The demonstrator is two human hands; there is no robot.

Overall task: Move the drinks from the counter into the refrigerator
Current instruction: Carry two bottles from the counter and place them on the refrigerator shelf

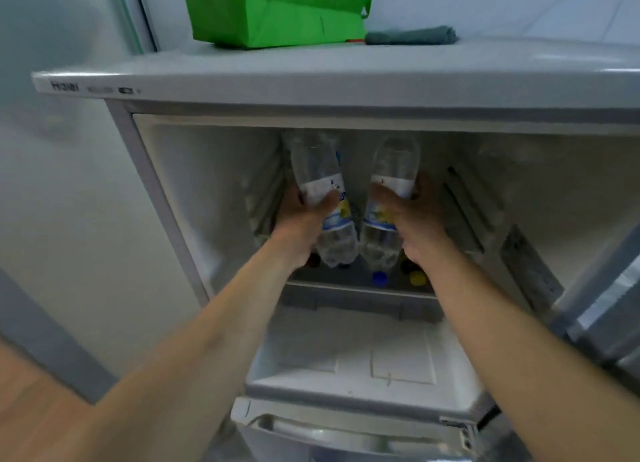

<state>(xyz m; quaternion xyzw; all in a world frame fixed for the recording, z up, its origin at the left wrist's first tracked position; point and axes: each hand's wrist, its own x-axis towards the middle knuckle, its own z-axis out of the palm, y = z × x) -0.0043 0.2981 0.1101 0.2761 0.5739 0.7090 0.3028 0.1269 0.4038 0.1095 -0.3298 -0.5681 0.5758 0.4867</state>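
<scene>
Clear plastic bottles, one gripped in the left hand [304,219] and one in the right hand [412,215], are going into the refrigerator [221,83] and next need setting down on its shelf [360,291].

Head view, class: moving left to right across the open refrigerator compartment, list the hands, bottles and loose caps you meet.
left hand → left bottle → right bottle → right hand. Below them, on the shelf: blue cap → yellow cap.
</scene>
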